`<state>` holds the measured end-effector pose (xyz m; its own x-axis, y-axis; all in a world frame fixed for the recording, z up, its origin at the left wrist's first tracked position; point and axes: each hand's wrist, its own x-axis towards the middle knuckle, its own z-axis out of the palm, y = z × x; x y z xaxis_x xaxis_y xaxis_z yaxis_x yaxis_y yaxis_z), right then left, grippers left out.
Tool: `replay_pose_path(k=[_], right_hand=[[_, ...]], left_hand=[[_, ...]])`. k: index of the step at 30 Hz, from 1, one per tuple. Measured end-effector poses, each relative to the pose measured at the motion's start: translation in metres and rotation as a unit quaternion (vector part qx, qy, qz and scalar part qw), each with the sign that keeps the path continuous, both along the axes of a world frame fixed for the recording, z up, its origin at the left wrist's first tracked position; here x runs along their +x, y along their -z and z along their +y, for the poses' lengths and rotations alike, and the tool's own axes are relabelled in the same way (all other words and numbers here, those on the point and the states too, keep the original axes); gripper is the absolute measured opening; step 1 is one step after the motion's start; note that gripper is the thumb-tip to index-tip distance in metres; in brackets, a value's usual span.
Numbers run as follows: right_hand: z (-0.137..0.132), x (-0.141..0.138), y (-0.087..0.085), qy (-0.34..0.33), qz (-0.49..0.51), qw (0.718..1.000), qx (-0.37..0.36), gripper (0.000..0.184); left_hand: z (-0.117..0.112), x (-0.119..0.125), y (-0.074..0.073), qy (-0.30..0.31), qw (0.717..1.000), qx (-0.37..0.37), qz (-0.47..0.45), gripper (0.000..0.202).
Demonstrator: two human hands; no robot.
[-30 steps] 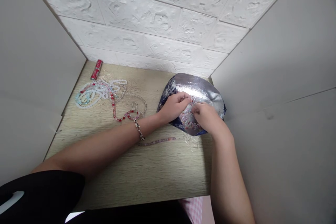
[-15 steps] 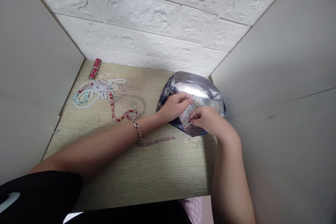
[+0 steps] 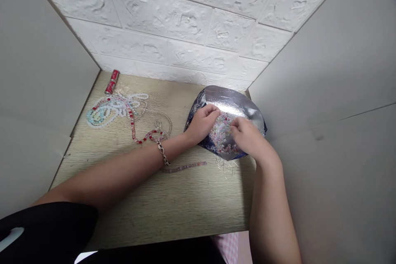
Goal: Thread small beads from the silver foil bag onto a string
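Note:
A silver-lined bag [image 3: 235, 95] with a dark blue patterned outside lies spread open on the table, holding a heap of small multicoloured beads [image 3: 221, 130]. Over the bag's left side, my left hand [image 3: 204, 121] is closed in a pinch; what it holds is too small to make out. My right hand [image 3: 246, 134] hovers at the right of the bead heap, its fingers curled together, and anything between them is hidden. A short string of pinkish beads [image 3: 185, 167] lies on the table below my left wrist, which wears a chain bracelet [image 3: 162, 153].
Bead strands in white, pale blue and red [image 3: 119, 107] lie tangled at the left. A red cylinder [image 3: 111, 81] rests behind them near the white brick-pattern wall [image 3: 185, 20]. Fine clear threads [image 3: 227, 168] lie in front of the bag. Grey panels stand at both sides.
My hands have moved apart: the left slightly left and up, the right a little up and to the right. More of the bead heap now shows between them.

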<state>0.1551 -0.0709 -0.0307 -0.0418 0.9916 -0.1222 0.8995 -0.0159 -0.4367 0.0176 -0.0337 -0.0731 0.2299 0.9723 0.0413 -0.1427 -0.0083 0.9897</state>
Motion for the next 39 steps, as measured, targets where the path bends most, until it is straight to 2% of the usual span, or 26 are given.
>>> replay_pose_path(k=[8, 12, 15, 20, 24, 29, 33, 39], right_hand=[[0.002, -0.003, -0.008, 0.048, 0.008, 0.998, 0.037, 0.026], [0.004, -0.001, -0.007, 0.074, 0.055, 0.992, 0.084, 0.022], [0.005, 0.002, -0.003, 0.085, 0.127, 0.982, 0.111, 0.015], [0.007, 0.004, -0.001, 0.097, 0.289, 0.950, 0.065, 0.014], [0.008, 0.003, -0.002, 0.102, 0.422, 0.900, 0.018, 0.015], [0.010, 0.003, 0.001, 0.088, 0.510, 0.855, -0.033, 0.016], [0.010, 0.004, 0.002, 0.090, 0.531, 0.842, -0.037, 0.018], [0.011, 0.004, 0.003, 0.094, 0.529, 0.843, -0.034, 0.018]], left_hand=[[-0.002, 0.000, -0.001, 0.018, 1.000, 0.017, 0.006, 0.016], [-0.004, -0.001, -0.005, 0.022, 0.999, 0.038, 0.030, 0.016], [-0.006, -0.001, -0.008, 0.021, 0.997, 0.051, 0.055, 0.018], [-0.007, -0.002, -0.010, 0.034, 0.996, 0.045, 0.068, 0.020], [-0.007, -0.001, -0.008, 0.037, 0.995, 0.045, 0.080, 0.021], [-0.006, -0.001, -0.007, 0.039, 0.995, 0.065, 0.073, 0.023], [-0.007, -0.002, -0.007, 0.037, 0.994, 0.070, 0.068, 0.025], [-0.006, -0.002, -0.006, 0.039, 0.993, 0.091, 0.058, 0.024]])
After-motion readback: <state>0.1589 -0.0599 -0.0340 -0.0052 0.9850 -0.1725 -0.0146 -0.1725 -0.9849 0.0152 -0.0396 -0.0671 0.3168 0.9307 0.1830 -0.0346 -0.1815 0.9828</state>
